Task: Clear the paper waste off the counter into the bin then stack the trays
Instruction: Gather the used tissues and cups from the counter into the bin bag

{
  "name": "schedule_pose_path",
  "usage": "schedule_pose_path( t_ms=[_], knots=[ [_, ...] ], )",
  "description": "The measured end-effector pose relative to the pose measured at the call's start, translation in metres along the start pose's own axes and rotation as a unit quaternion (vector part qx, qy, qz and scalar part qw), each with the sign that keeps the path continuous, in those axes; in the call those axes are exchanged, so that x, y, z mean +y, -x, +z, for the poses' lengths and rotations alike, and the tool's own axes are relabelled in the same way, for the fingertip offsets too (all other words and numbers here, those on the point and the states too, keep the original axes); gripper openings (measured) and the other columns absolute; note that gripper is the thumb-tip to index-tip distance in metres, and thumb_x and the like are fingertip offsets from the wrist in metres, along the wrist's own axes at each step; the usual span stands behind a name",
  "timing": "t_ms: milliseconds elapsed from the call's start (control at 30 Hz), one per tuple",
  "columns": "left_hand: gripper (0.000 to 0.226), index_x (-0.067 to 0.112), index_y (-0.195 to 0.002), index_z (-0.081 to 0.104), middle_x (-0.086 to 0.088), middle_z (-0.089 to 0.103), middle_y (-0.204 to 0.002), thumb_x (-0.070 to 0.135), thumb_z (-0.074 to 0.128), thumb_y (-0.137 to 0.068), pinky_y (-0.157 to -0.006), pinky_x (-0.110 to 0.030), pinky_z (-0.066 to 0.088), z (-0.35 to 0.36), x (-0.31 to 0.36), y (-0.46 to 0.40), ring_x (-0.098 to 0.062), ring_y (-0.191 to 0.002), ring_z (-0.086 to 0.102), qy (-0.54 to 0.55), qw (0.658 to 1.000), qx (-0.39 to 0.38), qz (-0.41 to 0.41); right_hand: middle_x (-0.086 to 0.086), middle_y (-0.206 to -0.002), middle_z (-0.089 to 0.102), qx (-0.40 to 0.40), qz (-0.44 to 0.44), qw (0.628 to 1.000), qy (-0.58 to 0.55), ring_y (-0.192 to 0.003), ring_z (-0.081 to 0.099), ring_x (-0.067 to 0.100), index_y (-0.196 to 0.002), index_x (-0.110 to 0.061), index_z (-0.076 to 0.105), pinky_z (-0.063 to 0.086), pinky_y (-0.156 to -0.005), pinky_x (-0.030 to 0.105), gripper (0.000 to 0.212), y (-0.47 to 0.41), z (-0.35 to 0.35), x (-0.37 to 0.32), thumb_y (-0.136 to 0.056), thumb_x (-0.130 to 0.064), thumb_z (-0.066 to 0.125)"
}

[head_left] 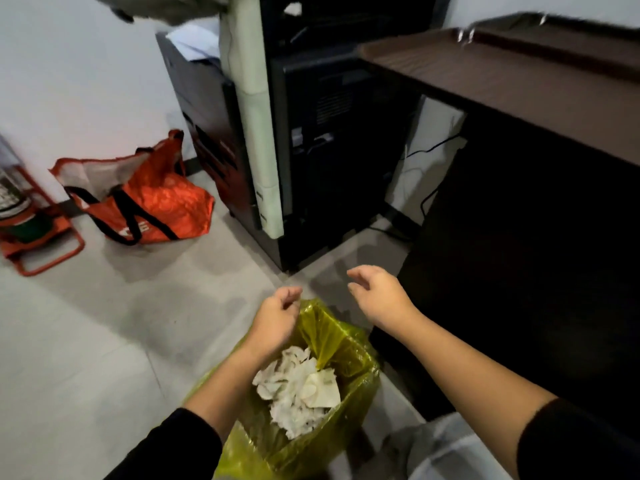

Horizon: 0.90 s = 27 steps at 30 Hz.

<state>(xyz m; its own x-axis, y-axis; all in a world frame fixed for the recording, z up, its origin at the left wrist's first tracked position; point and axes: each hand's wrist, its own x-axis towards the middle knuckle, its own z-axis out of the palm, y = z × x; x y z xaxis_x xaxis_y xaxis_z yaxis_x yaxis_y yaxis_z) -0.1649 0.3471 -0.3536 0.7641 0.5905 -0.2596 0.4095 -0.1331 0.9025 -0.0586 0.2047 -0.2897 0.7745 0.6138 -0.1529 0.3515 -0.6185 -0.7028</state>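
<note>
Both hands' fingers (pixel 292 296) hang loose, empty — crumpled paper (pixel 298 386) fills the yellow-lined bin (pixel 349 355).

Orange bag (pixel 145 199) on the floor beside a black copier (pixel 311 150)

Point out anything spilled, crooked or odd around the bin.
Nothing looks spilled: the crumpled paper lies inside the yellow bin bag. Both hands, left and right, hang loosely curled and hold nothing. The orange bag slumps on the floor.
</note>
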Motion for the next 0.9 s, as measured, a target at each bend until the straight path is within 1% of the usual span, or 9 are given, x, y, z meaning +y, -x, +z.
schedule_pose_path(
  t_ms=[67, 133, 200, 233, 333, 500, 633, 767, 900],
  knots=[
    [0.031, 0.004, -0.124, 0.055, -0.002, 0.058, -0.119, 0.001, 0.048, -0.094, -0.087, -0.009, 0.037, 0.001, 0.036, 0.007, -0.009, -0.11, 0.052, -0.003, 0.997, 0.003, 0.08, 0.004, -0.125, 0.051, 0.038, -0.059, 0.997, 0.021, -0.112, 0.053, 0.018, -0.128, -0.013, 0.053, 0.038, -0.092, 0.021, 0.033, 0.008, -0.026, -0.013, -0.096, -0.017, 0.049],
    [0.03, 0.011, -0.122, 0.057, 0.005, 0.058, -0.117, 0.004, 0.049, -0.094, -0.092, -0.015, 0.039, 0.005, 0.071, 0.016, -0.005, -0.109, 0.053, -0.019, 0.987, 0.001, 0.158, 0.0, -0.123, 0.051, 0.079, -0.1, 0.991, 0.041, -0.11, 0.053, 0.015, -0.128, -0.015, 0.053, 0.037, -0.089, 0.018, 0.033, 0.021, -0.054, -0.024, -0.095, -0.018, 0.048],
    [0.028, 0.018, -0.116, 0.061, 0.009, 0.061, -0.113, 0.005, 0.051, -0.093, -0.095, -0.018, 0.042, 0.012, 0.103, 0.024, 0.003, -0.105, 0.055, -0.034, 0.969, 0.006, 0.243, -0.002, -0.124, 0.051, 0.124, -0.129, 0.982, 0.058, -0.114, 0.05, 0.014, -0.129, -0.016, 0.052, 0.038, -0.092, 0.02, 0.034, 0.038, -0.084, -0.031, -0.095, -0.018, 0.048],
    [0.027, 0.019, -0.113, 0.062, 0.011, 0.061, -0.109, 0.005, 0.052, -0.092, -0.093, -0.015, 0.042, 0.016, 0.118, 0.028, 0.007, -0.102, 0.055, -0.047, 0.957, 0.014, 0.287, -0.001, -0.125, 0.052, 0.146, -0.141, 0.977, 0.067, -0.116, 0.049, 0.014, -0.128, -0.016, 0.053, 0.04, -0.096, 0.023, 0.034, 0.047, -0.099, -0.034, -0.095, -0.018, 0.048],
    [0.026, 0.02, -0.106, 0.064, 0.016, 0.06, -0.103, 0.001, 0.053, -0.091, -0.087, -0.004, 0.039, 0.034, 0.165, 0.05, 0.012, -0.101, 0.053, -0.074, 0.909, 0.012, 0.41, -0.002, -0.122, 0.054, 0.221, -0.156, 0.957, 0.103, -0.117, 0.049, 0.013, -0.127, -0.018, 0.054, 0.042, -0.098, 0.025, 0.033, 0.079, -0.142, -0.032, -0.094, -0.017, 0.049],
    [0.026, 0.009, -0.103, 0.066, 0.002, 0.061, -0.101, -0.005, 0.054, -0.086, -0.09, -0.019, 0.044, 0.078, 0.241, 0.096, -0.004, -0.099, 0.057, -0.105, 0.8, -0.004, 0.591, 0.008, -0.108, 0.06, 0.348, -0.189, 0.905, 0.157, -0.106, 0.055, 0.022, -0.115, -0.008, 0.061, 0.039, -0.093, 0.025, 0.03, 0.145, -0.216, -0.016, -0.086, -0.006, 0.054],
    [0.027, 0.009, -0.104, 0.065, 0.004, 0.059, -0.101, -0.005, 0.057, -0.083, -0.092, -0.018, 0.042, 0.133, 0.296, 0.142, -0.005, -0.099, 0.055, -0.085, 0.745, -0.056, 0.659, 0.01, -0.098, 0.058, 0.435, -0.165, 0.869, 0.167, -0.095, 0.055, 0.025, -0.109, -0.002, 0.063, 0.037, -0.081, 0.022, 0.029, 0.203, -0.271, 0.006, -0.082, -0.001, 0.052],
    [0.027, 0.013, -0.111, 0.063, 0.004, 0.057, -0.106, 0.004, 0.06, -0.085, -0.09, -0.01, 0.037, 0.199, 0.33, 0.173, -0.001, -0.103, 0.051, -0.098, 0.723, -0.154, 0.666, 0.005, -0.099, 0.054, 0.478, -0.102, 0.857, 0.165, -0.098, 0.052, 0.022, -0.112, -0.003, 0.061, 0.03, -0.081, 0.016, 0.027, 0.256, -0.316, 0.043, -0.086, 0.0, 0.055],
    [0.029, 0.021, -0.116, 0.061, 0.009, 0.053, -0.112, 0.018, 0.058, -0.088, -0.098, -0.023, 0.037, 0.268, 0.352, 0.185, -0.006, -0.111, 0.048, -0.15, 0.697, -0.233, 0.662, 0.01, -0.111, 0.056, 0.508, -0.003, 0.845, 0.168, -0.112, 0.047, 0.025, -0.116, -0.004, 0.06, 0.024, -0.087, 0.012, 0.029, 0.3, -0.351, 0.093, -0.088, -0.002, 0.055]
  ],
)
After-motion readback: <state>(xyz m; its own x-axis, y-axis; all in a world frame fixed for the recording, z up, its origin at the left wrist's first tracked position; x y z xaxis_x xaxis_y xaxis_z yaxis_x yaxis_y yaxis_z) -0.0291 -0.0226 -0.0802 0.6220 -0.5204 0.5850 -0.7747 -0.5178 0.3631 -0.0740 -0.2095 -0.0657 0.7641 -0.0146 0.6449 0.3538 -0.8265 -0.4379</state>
